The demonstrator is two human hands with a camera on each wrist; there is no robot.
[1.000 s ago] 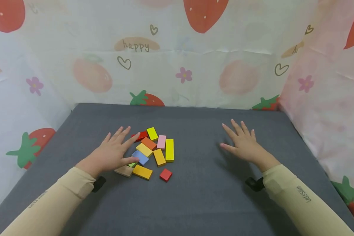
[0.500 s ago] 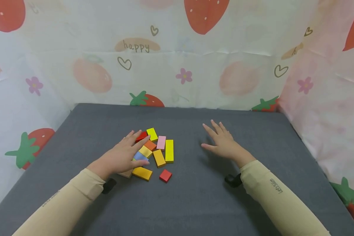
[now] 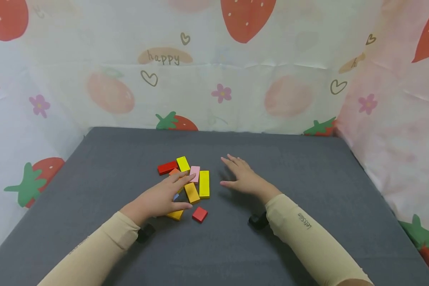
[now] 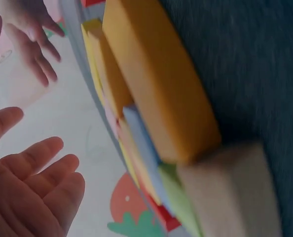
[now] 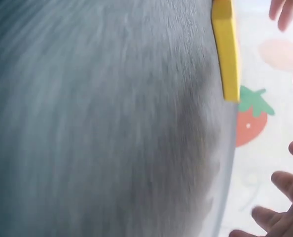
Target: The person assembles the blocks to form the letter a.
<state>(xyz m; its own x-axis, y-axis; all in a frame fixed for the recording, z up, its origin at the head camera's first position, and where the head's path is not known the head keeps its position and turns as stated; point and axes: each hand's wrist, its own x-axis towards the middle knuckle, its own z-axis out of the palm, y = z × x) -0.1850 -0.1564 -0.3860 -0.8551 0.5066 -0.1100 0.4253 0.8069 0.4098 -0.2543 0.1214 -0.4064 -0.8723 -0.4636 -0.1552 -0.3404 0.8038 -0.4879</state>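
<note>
Left hand (image 3: 159, 200) and right hand (image 3: 248, 179) are spread, gripping nothing; blocks (image 3: 192, 193) look light, rigid, best pinched across long sides.

The place is booth-like, home or studio unclear: a gray table (image 3: 207, 254) has a strawberry-print back drape (image 3: 250, 107) at twelve o'clock, a left drape (image 3: 7, 135) at nine, a right drape (image 3: 397, 147) at three.

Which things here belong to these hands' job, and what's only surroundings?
Likely job:
long yellow rectangular block
pink rectangular block
small red squarish block
other coloured blocks
left hand, above blocks
right hand, beside them

Only surroundings:
dark grey cloth tabletop
white strawberry-printed fabric backdrop
</note>
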